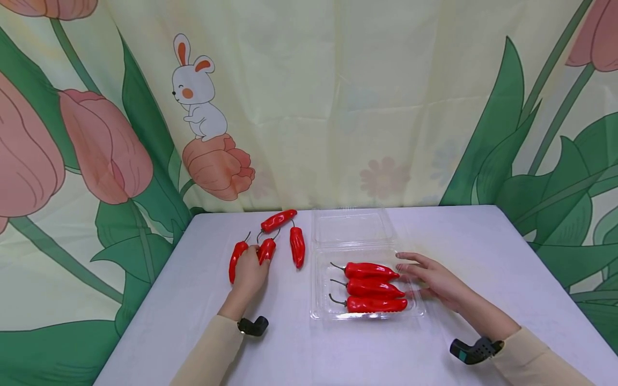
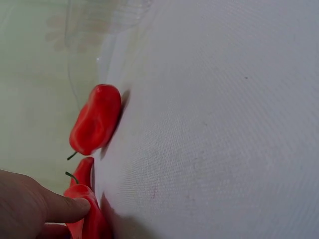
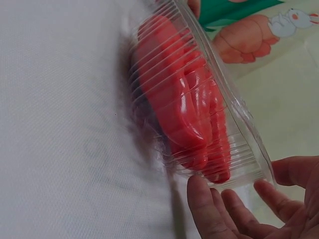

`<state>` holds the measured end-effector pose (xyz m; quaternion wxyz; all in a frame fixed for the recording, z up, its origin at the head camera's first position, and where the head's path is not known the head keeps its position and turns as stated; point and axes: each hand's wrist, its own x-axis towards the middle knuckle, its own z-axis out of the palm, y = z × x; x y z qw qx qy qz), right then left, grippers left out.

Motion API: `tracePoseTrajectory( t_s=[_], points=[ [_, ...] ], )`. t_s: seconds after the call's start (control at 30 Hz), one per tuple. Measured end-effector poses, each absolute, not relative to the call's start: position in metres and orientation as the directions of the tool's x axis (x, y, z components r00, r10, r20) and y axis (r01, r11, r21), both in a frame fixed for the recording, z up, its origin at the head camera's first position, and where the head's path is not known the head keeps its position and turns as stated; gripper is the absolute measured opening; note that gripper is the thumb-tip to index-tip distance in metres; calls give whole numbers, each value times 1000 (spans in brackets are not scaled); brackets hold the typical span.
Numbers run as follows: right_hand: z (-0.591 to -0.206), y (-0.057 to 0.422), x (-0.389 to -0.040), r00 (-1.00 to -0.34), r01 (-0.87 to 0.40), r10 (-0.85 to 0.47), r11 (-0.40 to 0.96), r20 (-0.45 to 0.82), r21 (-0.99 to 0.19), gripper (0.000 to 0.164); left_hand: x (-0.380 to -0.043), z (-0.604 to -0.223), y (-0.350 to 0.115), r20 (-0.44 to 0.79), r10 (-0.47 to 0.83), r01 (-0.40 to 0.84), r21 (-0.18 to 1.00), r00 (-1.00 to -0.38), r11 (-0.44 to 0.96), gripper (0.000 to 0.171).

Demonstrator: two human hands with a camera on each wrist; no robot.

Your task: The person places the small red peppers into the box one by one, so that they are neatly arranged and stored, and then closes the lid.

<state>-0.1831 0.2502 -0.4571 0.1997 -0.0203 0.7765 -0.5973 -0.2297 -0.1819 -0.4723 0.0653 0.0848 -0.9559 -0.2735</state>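
My left hand (image 1: 248,273) pinches a red chili pepper (image 1: 266,250) on the left of the table, the thumb pressing its side in the left wrist view. Another red pepper (image 1: 236,260) lies just left of these fingers. Two more peppers lie close by, one behind (image 1: 278,220) and one to the right (image 1: 297,246). A clear plastic clamshell box (image 1: 319,310) holds three peppers side by side, stems to the left. At its right wall is my right hand (image 1: 436,281), its spread, slightly bent fingertips touching the ribbed plastic in the right wrist view.
The box's clear lid (image 1: 352,228) lies folded back toward the rear of the table. A white cloth covers the table (image 1: 463,230). Behind its back edge hangs a curtain (image 1: 299,107) printed with tulips and a rabbit. Each wrist carries a small black camera.
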Motion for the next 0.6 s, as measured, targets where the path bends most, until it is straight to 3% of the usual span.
tracePoseTrajectory(
  t_s=[0.6],
  points=[
    [-455, 250, -183, -915, 205, -283, 291, -289, -935, 66, -229, -467, -184, 92, -184, -104, 549, -978, 829, 64]
  ],
)
